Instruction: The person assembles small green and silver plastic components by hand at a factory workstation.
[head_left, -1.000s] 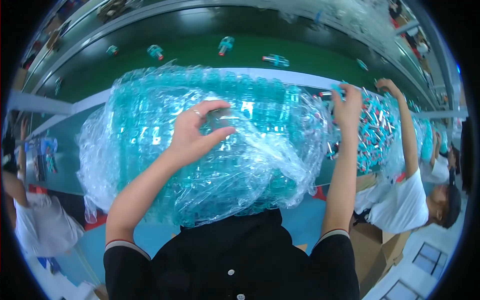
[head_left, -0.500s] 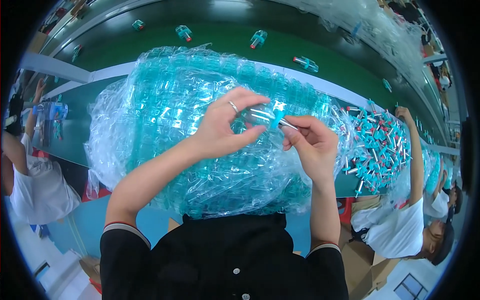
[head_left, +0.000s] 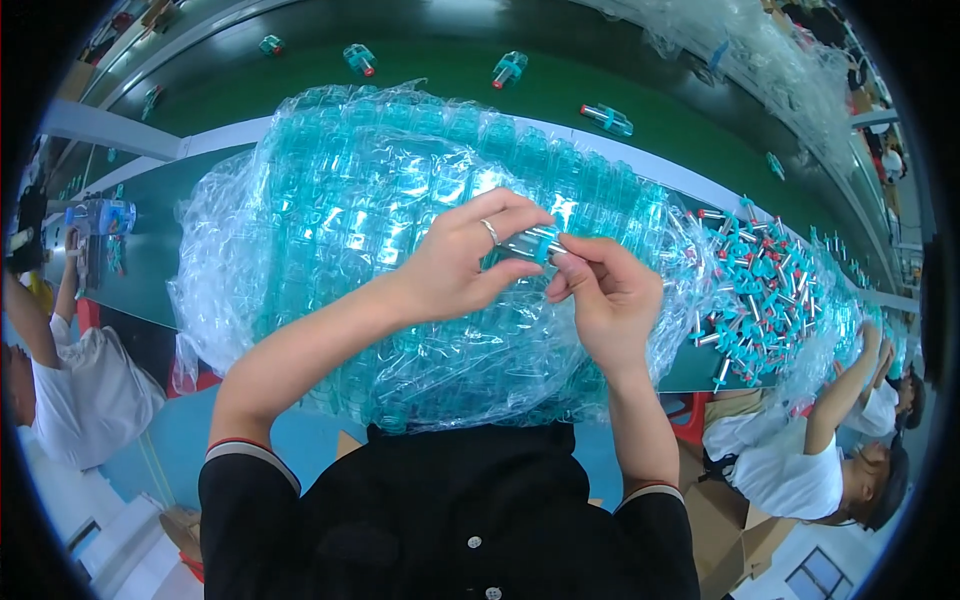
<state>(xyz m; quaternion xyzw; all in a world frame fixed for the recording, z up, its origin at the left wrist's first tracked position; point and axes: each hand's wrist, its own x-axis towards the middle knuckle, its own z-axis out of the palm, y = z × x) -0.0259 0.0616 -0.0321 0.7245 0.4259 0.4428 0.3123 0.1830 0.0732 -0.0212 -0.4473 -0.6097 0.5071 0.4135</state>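
Note:
Over a big clear plastic bag (head_left: 330, 215) packed with rows of teal see-through parts, my two hands meet. My left hand (head_left: 455, 255), a ring on one finger, closes its fingertips round a clear plastic shell (head_left: 518, 244). Fingers of my right hand (head_left: 615, 300) pinch a small silver tube with a teal collar (head_left: 552, 246). The tube's collared end is at the shell's mouth; how deep it sits inside cannot be made out. My right fingertips hide the tube's other end.
Right of the bag lies a heap of teal, silver and red pieces (head_left: 760, 290). Beyond the bag runs a green conveyor belt (head_left: 430, 55) carrying spaced-out assembled pieces (head_left: 607, 120). A clear bottle (head_left: 105, 216) stands at left. Co-workers in white shirts (head_left: 790, 465) sit on both sides.
The silver tube and collar have moved left, closer into my left hand's grip on the shell. Pieces on the belt have shifted slightly left. The right co-worker's arm has drawn away from the heap.

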